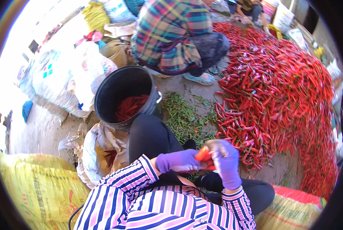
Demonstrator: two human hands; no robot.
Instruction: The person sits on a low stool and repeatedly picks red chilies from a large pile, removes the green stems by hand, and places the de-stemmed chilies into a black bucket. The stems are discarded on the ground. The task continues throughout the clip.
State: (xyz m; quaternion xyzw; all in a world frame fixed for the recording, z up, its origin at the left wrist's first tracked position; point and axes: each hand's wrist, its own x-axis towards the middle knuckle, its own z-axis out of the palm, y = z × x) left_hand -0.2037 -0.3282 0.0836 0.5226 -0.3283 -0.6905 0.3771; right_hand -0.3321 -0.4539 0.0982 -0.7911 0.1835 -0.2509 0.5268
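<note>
Both my hands wear purple gloves and meet above my lap. My left hand [180, 161] is closed around several red chili peppers [203, 155], which stick out between the two hands. My right hand [224, 161] touches the near ends of these peppers; its fingertips are curled, and whether it grips one cannot be told. A large heap of red chili peppers with green stems [275, 95] lies on the ground at the right. Green stems [185, 118] are scattered on the ground beyond my knees. A black bucket [125, 95] beside my left knee holds red peppers [132, 107].
A person in a plaid shirt [171, 34] squats ahead; another person [250, 10] is beyond the heap. An opened pale sack [92, 155] with a few peppers inside stands at my left. Yellow woven sack [44, 187], white sacks [56, 77] and another sack [292, 207] lie around.
</note>
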